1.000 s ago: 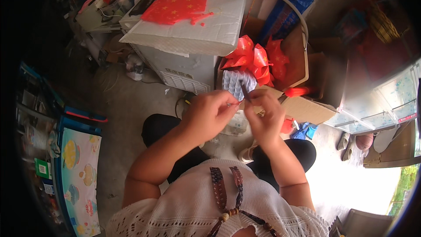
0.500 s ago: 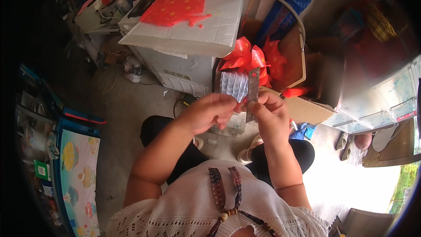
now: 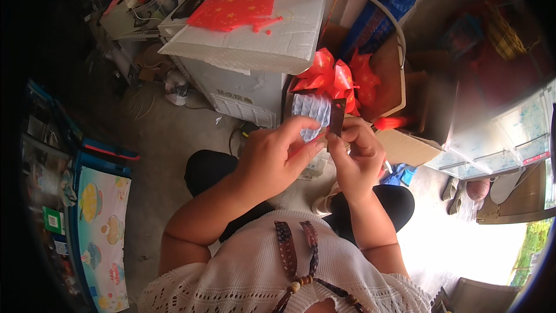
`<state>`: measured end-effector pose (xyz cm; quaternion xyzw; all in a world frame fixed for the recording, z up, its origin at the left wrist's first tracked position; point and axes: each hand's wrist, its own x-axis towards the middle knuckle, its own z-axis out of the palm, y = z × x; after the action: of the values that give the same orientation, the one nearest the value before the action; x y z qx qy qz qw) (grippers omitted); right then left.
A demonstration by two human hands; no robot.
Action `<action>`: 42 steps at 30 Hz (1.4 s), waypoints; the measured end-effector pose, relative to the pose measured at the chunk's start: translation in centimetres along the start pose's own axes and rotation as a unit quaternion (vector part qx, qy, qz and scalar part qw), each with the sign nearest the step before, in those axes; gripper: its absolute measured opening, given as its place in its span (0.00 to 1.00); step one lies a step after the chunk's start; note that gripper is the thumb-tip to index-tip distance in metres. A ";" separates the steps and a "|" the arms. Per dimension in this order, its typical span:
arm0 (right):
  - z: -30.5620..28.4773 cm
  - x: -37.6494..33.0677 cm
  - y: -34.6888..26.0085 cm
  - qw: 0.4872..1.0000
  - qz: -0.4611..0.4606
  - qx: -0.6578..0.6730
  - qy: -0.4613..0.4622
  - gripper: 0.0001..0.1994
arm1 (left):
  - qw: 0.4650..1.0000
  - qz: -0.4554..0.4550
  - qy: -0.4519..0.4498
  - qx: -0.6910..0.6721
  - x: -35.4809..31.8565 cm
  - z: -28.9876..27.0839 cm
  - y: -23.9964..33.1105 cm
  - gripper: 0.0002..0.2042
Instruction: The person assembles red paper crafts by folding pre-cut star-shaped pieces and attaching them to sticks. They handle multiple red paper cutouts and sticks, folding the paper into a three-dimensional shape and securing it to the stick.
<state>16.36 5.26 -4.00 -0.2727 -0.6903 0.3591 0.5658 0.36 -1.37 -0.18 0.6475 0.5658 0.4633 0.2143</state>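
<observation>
As the dark strip (image 3: pixel 336 117) changes angle, the left hand (image 3: pixel 272 153) spreads

Where a paler face showed half a second ago, the strip now looks dark brown, probably from being tilted within the grip. The right hand (image 3: pixel 360 155) keeps it pinched between thumb and bent fingers, its upper end rising clear. On the left, thumb and forefinger have moved apart, leaving a gap beside the strip; whether the other fingers pinch something thin cannot be told. Close fingertip work seems in progress. Both forearms (image 3: pixel 214 211) reach up from the lower edge, converging beyond the black-clad knees (image 3: pixel 209 168). Just past the hands are a pale ridged pack (image 3: pixel 310 108) and red star-patterned pieces (image 3: pixel 343 78) by a cardboard box (image 3: pixel 392 95); farther off, a red sheet (image 3: pixel 231 11) rests on a white padded cover (image 3: pixel 284 40).
</observation>
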 end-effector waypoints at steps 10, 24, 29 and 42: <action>-0.1 0.1 -0.1 0.999 0.031 0.017 -0.022 0.06 | 0.987 0.125 0.080 0.067 0.5 0.5 -1.0 0.04; 0.7 0.2 -1.3 0.991 -0.071 -0.112 -0.011 0.05 | 0.992 0.099 0.075 -0.007 0.3 0.7 -1.2 0.05; 0.5 0.2 -1.2 0.994 -0.053 -0.090 -0.028 0.04 | 0.984 0.152 0.073 0.047 0.5 0.4 -1.3 0.04; -0.9 0.9 -0.6 0.998 0.012 0.021 -0.066 0.04 | 0.990 0.137 0.030 0.006 0.5 0.0 -1.9 0.06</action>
<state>17.04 5.78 -2.95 -0.2445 -0.7152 0.3972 0.5205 -0.66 -0.43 -1.53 0.7060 0.4807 0.5042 0.1279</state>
